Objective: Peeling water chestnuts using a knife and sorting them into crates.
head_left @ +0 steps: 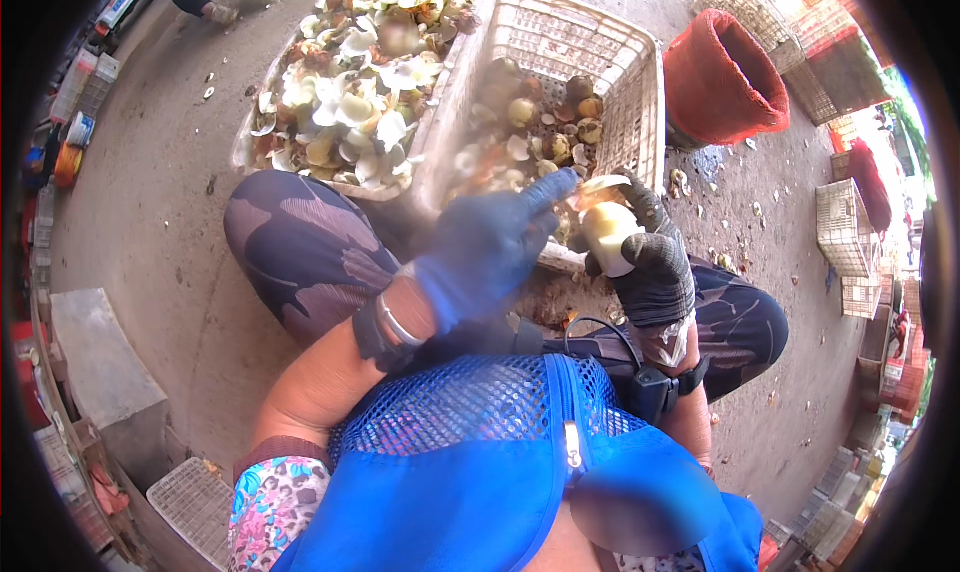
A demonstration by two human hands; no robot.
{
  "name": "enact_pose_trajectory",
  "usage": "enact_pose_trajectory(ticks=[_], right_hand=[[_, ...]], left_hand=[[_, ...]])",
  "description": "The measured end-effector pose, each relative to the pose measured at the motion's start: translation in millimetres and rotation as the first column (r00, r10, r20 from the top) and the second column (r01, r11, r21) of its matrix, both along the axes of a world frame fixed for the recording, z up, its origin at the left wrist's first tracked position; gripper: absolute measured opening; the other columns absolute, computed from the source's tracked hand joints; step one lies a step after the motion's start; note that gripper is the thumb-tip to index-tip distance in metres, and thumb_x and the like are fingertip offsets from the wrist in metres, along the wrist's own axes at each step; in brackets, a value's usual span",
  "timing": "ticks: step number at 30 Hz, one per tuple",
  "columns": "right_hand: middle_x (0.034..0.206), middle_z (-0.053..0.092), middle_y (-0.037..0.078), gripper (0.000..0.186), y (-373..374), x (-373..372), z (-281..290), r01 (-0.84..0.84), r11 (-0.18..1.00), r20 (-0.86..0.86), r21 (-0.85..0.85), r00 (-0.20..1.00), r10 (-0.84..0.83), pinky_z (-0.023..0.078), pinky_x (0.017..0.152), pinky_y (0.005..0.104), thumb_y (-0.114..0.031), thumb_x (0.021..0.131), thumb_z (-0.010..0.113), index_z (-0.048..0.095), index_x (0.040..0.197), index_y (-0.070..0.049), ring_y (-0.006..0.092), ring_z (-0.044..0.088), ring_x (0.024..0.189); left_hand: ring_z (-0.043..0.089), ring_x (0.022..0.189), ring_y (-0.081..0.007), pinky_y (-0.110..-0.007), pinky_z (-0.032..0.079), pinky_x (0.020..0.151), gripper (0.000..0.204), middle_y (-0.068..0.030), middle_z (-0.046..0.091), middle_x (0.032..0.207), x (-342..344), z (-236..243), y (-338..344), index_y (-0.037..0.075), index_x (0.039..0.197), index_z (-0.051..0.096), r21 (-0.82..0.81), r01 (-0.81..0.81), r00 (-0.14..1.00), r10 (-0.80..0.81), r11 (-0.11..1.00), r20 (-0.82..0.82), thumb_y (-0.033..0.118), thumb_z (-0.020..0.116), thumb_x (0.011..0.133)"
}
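Observation:
My right hand (655,267), in a dark glove, grips a pale, partly peeled onion (608,230) in front of my knees. A curled strip of onion skin (605,183) stands out above the onion. My left hand (495,237), in a blue and black glove, is just left of the onion and somewhat blurred. Its index finger stretches toward the skin while the other fingers are curled; what they hold is hidden. Beyond my hands, a white plastic crate (640,102) contains several unpeeled onions (523,112) and loose skins.
Left of that crate, another crate (243,150) is heaped with onion skins (360,102). A red mesh sack (715,82) with its mouth open stands at the right. Skin scraps dot the ground. Stacked crates (845,227) line the right side; a flat crate (195,507) sits at lower left.

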State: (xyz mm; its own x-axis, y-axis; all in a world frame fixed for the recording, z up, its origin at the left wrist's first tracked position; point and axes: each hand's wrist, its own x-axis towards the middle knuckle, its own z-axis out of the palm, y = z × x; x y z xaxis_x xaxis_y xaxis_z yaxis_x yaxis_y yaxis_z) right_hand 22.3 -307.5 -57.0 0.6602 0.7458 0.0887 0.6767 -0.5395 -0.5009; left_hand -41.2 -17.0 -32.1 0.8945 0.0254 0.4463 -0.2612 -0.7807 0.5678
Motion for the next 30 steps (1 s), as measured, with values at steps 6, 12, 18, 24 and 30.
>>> enact_pose_trajectory(ticks=[6, 12, 18, 24, 30], right_hand=[[0.122, 0.066, 0.019, 0.074, -50.4, 15.2, -37.4, -0.102, 0.992, -0.023, 0.074, 0.994, 0.104, 0.056, 0.088, 0.0349, -0.035, 0.089, 0.069, 0.043, 0.149, -0.001, 0.0278, 0.07, 0.102], [0.139, 0.061, 0.015, 0.046, -38.8, -26.4, 32.3, -0.085, 0.996, -0.106, -0.036, 0.991, 0.081, 0.041, 0.114, 0.039, -0.007, 0.091, 0.055, 0.058, 0.137, -0.002, 0.0288, 0.055, 0.131], [0.138, 0.061, 0.015, 0.053, 30.4, -3.2, 43.7, 0.025, 0.961, -0.382, 0.276, 0.92, 0.086, 0.043, 0.112, 0.038, -0.007, 0.088, 0.062, 0.055, 0.14, -0.001, 0.0267, 0.056, 0.13], [0.136, 0.061, 0.014, 0.061, 43.1, 2.9, 54.2, 0.243, 0.818, -0.609, 0.522, 0.778, 0.157, 0.045, 0.11, 0.0371, -0.007, 0.084, 0.068, 0.052, 0.143, 0.0, 0.0246, 0.056, 0.129], [0.134, 0.061, 0.014, 0.08, 100.8, 25.0, 52.2, 0.42, 0.614, -0.7, 0.669, 0.633, 0.33, 0.05, 0.104, 0.0359, -0.005, 0.075, 0.08, 0.045, 0.147, 0.001, 0.0215, 0.057, 0.126]], left_hand=[[0.074, 0.082, -0.0267, -0.037, 0.059, 0.066, 0.036, -0.012, 0.073, 0.114, 5.3, -24.7, 17.9, 0.012, 0.125, 0.066, 0.245, 0.086, 0.961, -0.016, 0.966, -0.275, 0.021, 0.071, 0.09], [0.072, 0.081, -0.0293, -0.039, 0.058, 0.067, 0.048, -0.0072, 0.073, 0.102, -4.7, 0.3, -1.1, 0.02, 0.132, 0.061, 0.209, 0.007, 0.991, 0.022, 0.978, -0.136, 0.029, 0.074, 0.088], [0.073, 0.083, -0.029, -0.038, 0.059, 0.069, 0.046, -0.0071, 0.074, 0.102, 9.2, -29.2, 10.1, 0.019, 0.134, 0.059, 0.14, 0.006, 0.912, 0.052, 0.99, -0.407, 0.029, 0.072, 0.091], [0.072, 0.086, -0.0289, -0.037, 0.058, 0.075, 0.045, -0.0124, 0.073, 0.112, 3.4, -27.9, 19.5, 0.012, 0.136, 0.058, -0.454, -0.124, 0.888, -0.105, 0.882, -0.447, 0.027, 0.066, 0.094], [0.066, 0.076, -0.0144, -0.027, 0.052, 0.065, 0.033, -0.0072, 0.072, 0.099, 16.1, 11.7, -5.0, 0.006, 0.125, 0.065, -0.943, -0.059, 0.94, -0.3, 0.328, -0.163, 0.023, 0.066, 0.096]])
